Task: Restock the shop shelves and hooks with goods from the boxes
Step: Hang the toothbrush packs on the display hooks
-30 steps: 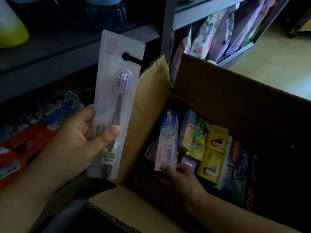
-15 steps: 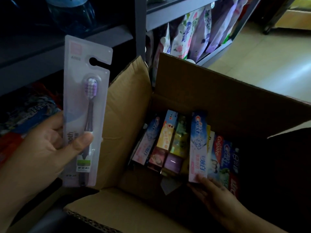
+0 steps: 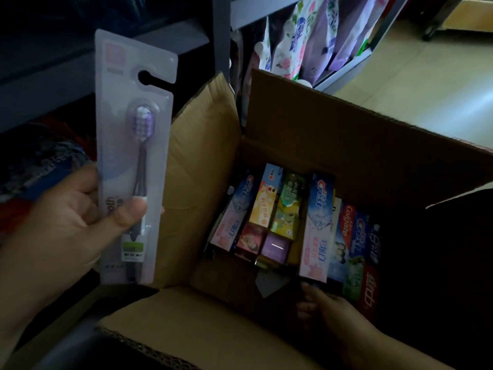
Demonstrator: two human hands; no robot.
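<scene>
Picking stock from the box (image 3: pixel 306 124). Left hand (image 3: pixel 66 222) grips the toothbrush pack (image 3: pixel 133 156) upright, thumb across its front. Right hand (image 3: pixel 328 311), down in the box, seems to pinch the Crest carton (image 3: pixel 317 231) by its lower end; too dim to be sure. Next: lift carton clear, then hang the pack by its slot.

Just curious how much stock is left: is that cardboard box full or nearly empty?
Partly full. The cardboard box holds a row of toothpaste cartons standing on end, but bare floor shows in front.
</scene>
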